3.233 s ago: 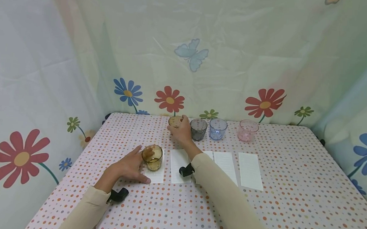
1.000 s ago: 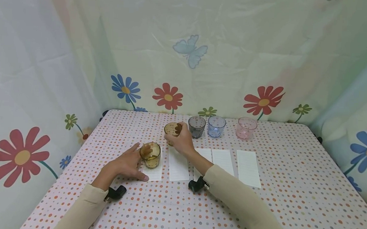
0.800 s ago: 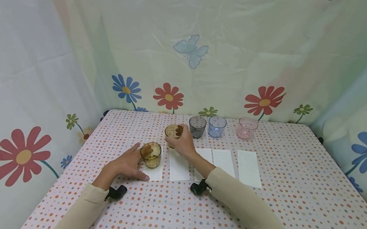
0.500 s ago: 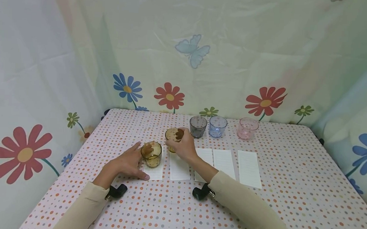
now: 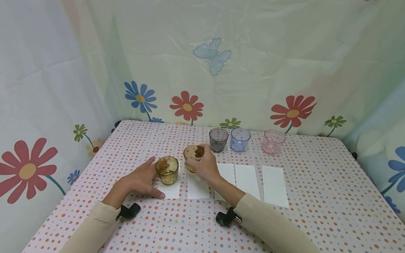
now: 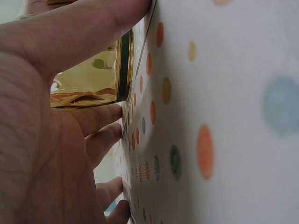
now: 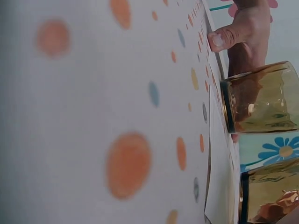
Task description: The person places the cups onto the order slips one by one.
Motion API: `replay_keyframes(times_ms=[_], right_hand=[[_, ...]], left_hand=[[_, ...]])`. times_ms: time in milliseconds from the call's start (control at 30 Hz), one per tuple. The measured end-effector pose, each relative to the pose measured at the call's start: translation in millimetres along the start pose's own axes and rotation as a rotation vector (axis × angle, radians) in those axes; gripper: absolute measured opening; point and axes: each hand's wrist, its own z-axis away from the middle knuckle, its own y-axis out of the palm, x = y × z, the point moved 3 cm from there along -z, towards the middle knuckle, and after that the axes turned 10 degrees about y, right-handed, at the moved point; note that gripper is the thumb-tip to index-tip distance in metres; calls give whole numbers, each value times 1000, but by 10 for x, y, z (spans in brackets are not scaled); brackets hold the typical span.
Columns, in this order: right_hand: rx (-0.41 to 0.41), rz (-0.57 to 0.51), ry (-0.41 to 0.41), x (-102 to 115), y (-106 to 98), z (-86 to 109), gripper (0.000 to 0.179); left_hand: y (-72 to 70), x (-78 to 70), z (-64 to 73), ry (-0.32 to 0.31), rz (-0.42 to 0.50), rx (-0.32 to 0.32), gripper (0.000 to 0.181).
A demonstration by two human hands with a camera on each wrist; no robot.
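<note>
My left hand [image 5: 138, 181] rests on the table with its fingers spread, beside an amber drinking glass [image 5: 167, 174]. That glass stands upright on the leftmost paper strip [image 5: 172, 193]; the left wrist view shows the glass [image 6: 88, 79] between thumb and fingers. My right hand [image 5: 207, 167] grips a second amber glass [image 5: 191, 153] by its side, at the far end of another paper strip [image 5: 197, 189]. In the right wrist view this second glass [image 7: 268, 191] is upright near the paper; whether its base touches down I cannot tell.
A grey glass [image 5: 218, 141], a blue glass [image 5: 240, 141] and a pink glass [image 5: 272, 142] stand along the back of the dotted table [image 5: 319, 220]. Further paper strips lie in front of them, one [image 5: 275, 186] at the right. A flowered curtain [image 5: 251, 68] hangs behind.
My right hand has brought the second amber glass from the back row toward me, to its paper strip. The left hand and the first amber glass have stayed in place.
</note>
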Motion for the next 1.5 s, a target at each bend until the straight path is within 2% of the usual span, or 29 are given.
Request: replay_keyframes(times_ms=[233, 567, 867, 1167, 1500], right_hand=[[16, 20, 10, -29, -42, 89, 79], [34, 25, 31, -36, -57, 204, 73], [46, 20, 14, -60, -67, 280, 68], [52, 21, 16, -79, -73, 286, 69], [109, 0, 34, -74, -119, 281, 71]], left_hand=[[0, -9, 6, 18, 11, -4, 122], [1, -1, 9, 13, 7, 0, 122], [6, -10, 14, 10, -5, 8, 122], [-4, -15, 23, 1, -4, 8, 123], [-16, -27, 5, 26, -12, 0, 123]])
